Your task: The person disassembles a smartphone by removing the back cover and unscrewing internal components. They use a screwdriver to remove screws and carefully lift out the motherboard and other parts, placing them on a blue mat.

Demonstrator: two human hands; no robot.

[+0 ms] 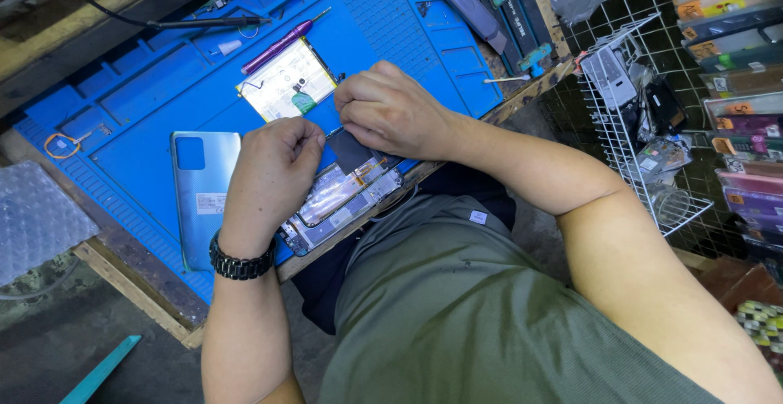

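A: Head view, looking down. Opened phone (342, 196) lies at the near edge of the blue mat (147, 94), screen side down, insides up — close to the body, I'd judge so both hands can work over it with forearms steady.

B: Left hand?

A: Left hand (273, 167) sits on the phone's left part, fingers curled in, thumb and forefinger pinched together. Whatever it pinches is too small to tell. The heel of the hand seems to pin the phone so it won't slide.

B: And the right?

A: Right hand (387, 110) is at the phone's upper end, fingers closed tight round a thin metal tool (333, 132) — only its tip shows, pointing toward the left fingertips. Probably tweezers, but I can't be sure. Both hands nearly meet over the dark plate (351, 150) on the phone.

B: Around them?

A: Pale blue back cover (200, 192) lies flat just left of the left wrist, set aside, likely to keep it out of the way. White battery (285, 86) rests beyond the hands, a purple screwdriver (277, 45) above it. Black wristband (238, 265) on the left wrist. Wire rack (644, 127) with small parts stands well apart on the right.
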